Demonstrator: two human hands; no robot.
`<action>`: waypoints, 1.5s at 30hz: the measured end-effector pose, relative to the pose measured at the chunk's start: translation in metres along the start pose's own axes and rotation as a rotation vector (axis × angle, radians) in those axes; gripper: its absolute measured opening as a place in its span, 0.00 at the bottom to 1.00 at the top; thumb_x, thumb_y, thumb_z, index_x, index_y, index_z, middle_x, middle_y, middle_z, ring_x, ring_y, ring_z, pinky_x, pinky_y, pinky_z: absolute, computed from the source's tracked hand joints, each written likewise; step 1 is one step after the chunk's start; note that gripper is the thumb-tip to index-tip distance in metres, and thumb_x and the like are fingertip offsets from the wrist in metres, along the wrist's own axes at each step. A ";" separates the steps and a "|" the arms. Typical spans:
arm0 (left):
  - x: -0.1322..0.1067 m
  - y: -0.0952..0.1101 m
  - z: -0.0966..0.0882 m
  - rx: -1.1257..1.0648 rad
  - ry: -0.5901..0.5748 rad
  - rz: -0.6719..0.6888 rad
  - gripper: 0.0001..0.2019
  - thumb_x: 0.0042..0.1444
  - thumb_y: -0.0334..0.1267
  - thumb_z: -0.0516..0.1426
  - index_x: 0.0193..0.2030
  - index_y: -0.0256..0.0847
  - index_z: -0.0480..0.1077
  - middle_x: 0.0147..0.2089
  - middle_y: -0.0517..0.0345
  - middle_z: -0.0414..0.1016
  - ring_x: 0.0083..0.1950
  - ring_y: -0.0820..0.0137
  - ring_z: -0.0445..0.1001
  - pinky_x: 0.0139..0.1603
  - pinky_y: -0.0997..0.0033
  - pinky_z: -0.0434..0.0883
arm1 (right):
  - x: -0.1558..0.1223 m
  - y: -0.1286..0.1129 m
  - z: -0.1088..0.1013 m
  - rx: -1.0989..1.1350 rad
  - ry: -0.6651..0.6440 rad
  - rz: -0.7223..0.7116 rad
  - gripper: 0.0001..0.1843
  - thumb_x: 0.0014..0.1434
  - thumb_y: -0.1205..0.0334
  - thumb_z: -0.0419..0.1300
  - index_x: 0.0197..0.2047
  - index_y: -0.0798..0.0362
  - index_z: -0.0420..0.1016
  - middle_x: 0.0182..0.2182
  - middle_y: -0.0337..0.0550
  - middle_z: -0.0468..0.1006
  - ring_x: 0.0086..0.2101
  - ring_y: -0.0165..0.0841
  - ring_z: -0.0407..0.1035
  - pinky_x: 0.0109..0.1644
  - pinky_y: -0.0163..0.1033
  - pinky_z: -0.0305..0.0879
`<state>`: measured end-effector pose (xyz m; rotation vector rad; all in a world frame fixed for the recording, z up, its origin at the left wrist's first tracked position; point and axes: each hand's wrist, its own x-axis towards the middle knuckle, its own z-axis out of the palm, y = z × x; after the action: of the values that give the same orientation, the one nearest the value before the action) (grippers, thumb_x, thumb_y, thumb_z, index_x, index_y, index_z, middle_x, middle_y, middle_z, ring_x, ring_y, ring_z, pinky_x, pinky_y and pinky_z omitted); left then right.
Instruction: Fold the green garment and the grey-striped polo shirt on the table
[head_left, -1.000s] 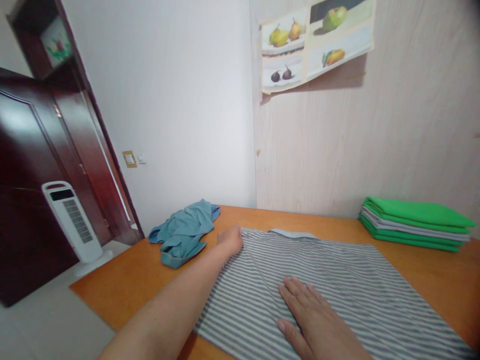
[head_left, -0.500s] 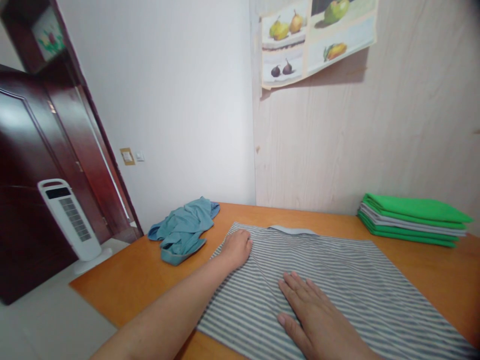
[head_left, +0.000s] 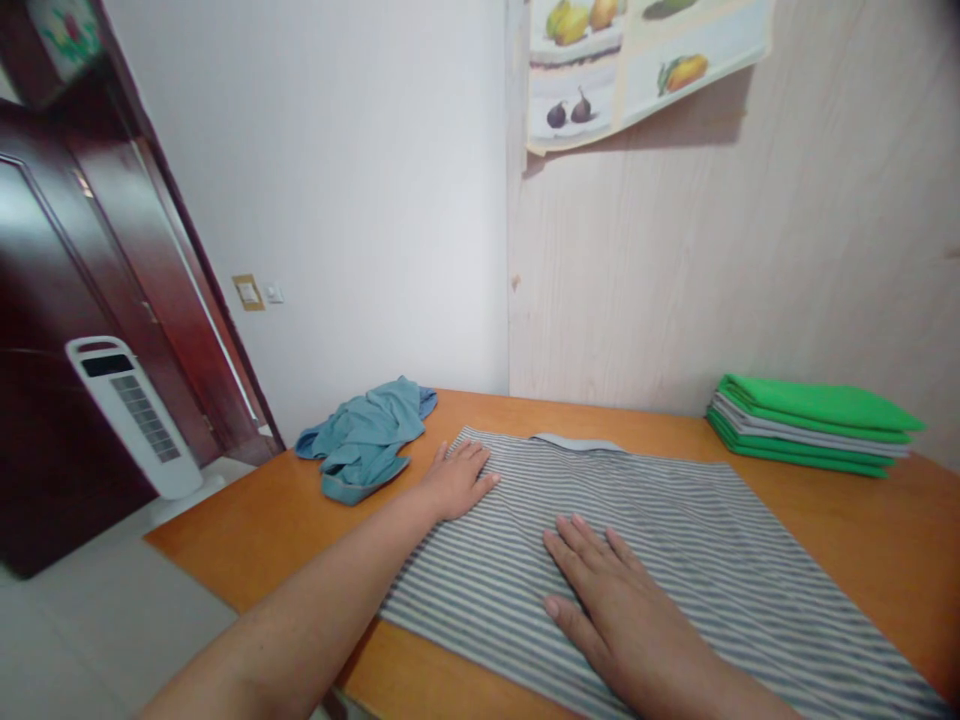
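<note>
A grey-and-white striped cloth (head_left: 675,520) lies spread over the wooden table, with a light grey band (head_left: 577,443) along its far edge. My left hand (head_left: 459,480) rests palm down on the cloth's far left corner, its fingers apart. On the middle of the cloth, my right hand (head_left: 600,590) lies flat with its thumb out to the left. Neither hand grips anything. Faint creases run across the fabric, and its near right part reaches out of the picture.
A crumpled teal garment (head_left: 367,435) sits on the table (head_left: 247,530), left of the cloth. Folded green and grey cloths (head_left: 814,425) are stacked at the back right. Behind the table rises a wall (head_left: 390,200). A white tower fan (head_left: 139,415) stands on the floor at left.
My left hand has gone from curled fingers at the cloth's corner to spread fingers lying flat. The diagonal crease beside it has smoothed out. My right hand stays flat; the view has tilted slightly.
</note>
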<state>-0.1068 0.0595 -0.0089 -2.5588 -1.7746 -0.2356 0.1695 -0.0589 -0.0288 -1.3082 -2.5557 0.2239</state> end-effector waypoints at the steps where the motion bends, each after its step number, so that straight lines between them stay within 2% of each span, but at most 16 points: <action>1: -0.001 0.003 0.000 -0.002 0.012 0.010 0.31 0.68 0.59 0.40 0.69 0.43 0.59 0.74 0.46 0.53 0.75 0.53 0.47 0.71 0.38 0.43 | -0.001 -0.001 -0.002 -0.001 -0.007 -0.022 0.35 0.68 0.40 0.44 0.73 0.45 0.52 0.71 0.44 0.48 0.70 0.46 0.41 0.72 0.63 0.39; 5: -0.013 0.016 0.003 -0.046 0.011 0.064 0.32 0.68 0.60 0.39 0.70 0.44 0.56 0.75 0.46 0.50 0.75 0.55 0.45 0.71 0.40 0.44 | -0.004 -0.006 -0.008 0.011 -0.081 -0.064 0.35 0.67 0.36 0.42 0.72 0.40 0.51 0.71 0.43 0.46 0.70 0.48 0.39 0.71 0.66 0.36; 12: -0.037 0.014 -0.006 -0.079 -0.140 0.094 0.37 0.65 0.66 0.39 0.74 0.48 0.47 0.77 0.48 0.40 0.77 0.54 0.39 0.71 0.38 0.39 | -0.006 -0.010 -0.012 0.000 -0.155 -0.046 0.39 0.65 0.31 0.39 0.73 0.41 0.49 0.72 0.45 0.43 0.70 0.48 0.36 0.71 0.66 0.32; 16: -0.038 0.010 -0.013 -0.091 -0.169 0.090 0.39 0.64 0.66 0.40 0.74 0.46 0.48 0.77 0.46 0.40 0.77 0.53 0.39 0.71 0.38 0.38 | -0.007 -0.010 -0.012 0.007 -0.151 -0.042 0.39 0.65 0.32 0.39 0.73 0.41 0.49 0.72 0.45 0.43 0.70 0.48 0.37 0.71 0.66 0.32; 18: -0.035 0.012 -0.016 -0.084 -0.170 0.073 0.38 0.64 0.66 0.41 0.73 0.43 0.51 0.76 0.42 0.45 0.76 0.51 0.43 0.70 0.36 0.40 | -0.006 -0.009 -0.011 0.015 -0.151 -0.051 0.39 0.66 0.32 0.40 0.73 0.41 0.48 0.72 0.44 0.43 0.70 0.48 0.36 0.71 0.66 0.32; 22: -0.017 0.033 -0.022 -0.086 -0.059 0.057 0.30 0.68 0.57 0.43 0.67 0.39 0.61 0.71 0.38 0.58 0.72 0.51 0.54 0.69 0.38 0.48 | -0.005 -0.007 -0.010 0.029 -0.146 -0.056 0.39 0.66 0.33 0.41 0.73 0.40 0.45 0.72 0.44 0.42 0.70 0.49 0.35 0.70 0.67 0.32; 25: -0.001 0.055 -0.021 -0.104 -0.008 0.078 0.25 0.68 0.51 0.44 0.63 0.38 0.64 0.68 0.39 0.63 0.69 0.52 0.60 0.68 0.43 0.53 | -0.005 -0.008 -0.013 0.042 -0.165 -0.054 0.38 0.65 0.32 0.42 0.73 0.37 0.47 0.72 0.45 0.41 0.70 0.50 0.34 0.70 0.68 0.31; 29: 0.009 0.073 -0.007 -0.111 -0.050 0.062 0.29 0.67 0.56 0.44 0.64 0.38 0.63 0.71 0.39 0.59 0.71 0.50 0.56 0.68 0.41 0.53 | -0.006 -0.013 -0.022 0.052 -0.221 -0.041 0.39 0.63 0.29 0.42 0.72 0.35 0.49 0.72 0.46 0.40 0.70 0.52 0.31 0.69 0.68 0.29; 34: 0.003 0.074 0.011 -0.118 -0.087 0.007 0.36 0.66 0.62 0.40 0.72 0.41 0.54 0.76 0.43 0.47 0.76 0.50 0.44 0.71 0.38 0.44 | -0.005 -0.018 -0.029 0.078 -0.272 -0.016 0.39 0.63 0.30 0.44 0.72 0.36 0.49 0.72 0.47 0.39 0.70 0.51 0.30 0.69 0.67 0.27; 39: 0.000 0.073 0.012 -0.174 -0.044 -0.014 0.34 0.65 0.60 0.45 0.71 0.43 0.57 0.75 0.45 0.51 0.75 0.50 0.45 0.71 0.38 0.43 | -0.004 -0.022 -0.036 0.101 -0.290 -0.004 0.39 0.63 0.31 0.46 0.73 0.37 0.49 0.72 0.47 0.39 0.70 0.51 0.29 0.69 0.67 0.26; 42: 0.001 0.079 0.006 -0.339 0.077 0.008 0.28 0.64 0.55 0.50 0.65 0.41 0.65 0.69 0.42 0.62 0.71 0.49 0.55 0.70 0.41 0.48 | -0.004 -0.023 -0.040 0.115 -0.293 0.011 0.39 0.63 0.33 0.48 0.72 0.39 0.49 0.72 0.49 0.40 0.70 0.53 0.31 0.69 0.68 0.27; 45: -0.003 0.094 -0.016 -0.745 0.201 0.112 0.22 0.65 0.48 0.52 0.60 0.39 0.70 0.59 0.44 0.73 0.61 0.58 0.69 0.65 0.55 0.61 | -0.004 -0.021 -0.039 0.125 -0.278 0.009 0.39 0.63 0.34 0.50 0.72 0.39 0.51 0.72 0.50 0.42 0.70 0.54 0.33 0.69 0.69 0.29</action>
<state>-0.0221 0.0215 0.0127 -2.9054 -1.6754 -1.3183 0.1667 -0.0737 0.0128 -1.3217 -2.7077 0.5963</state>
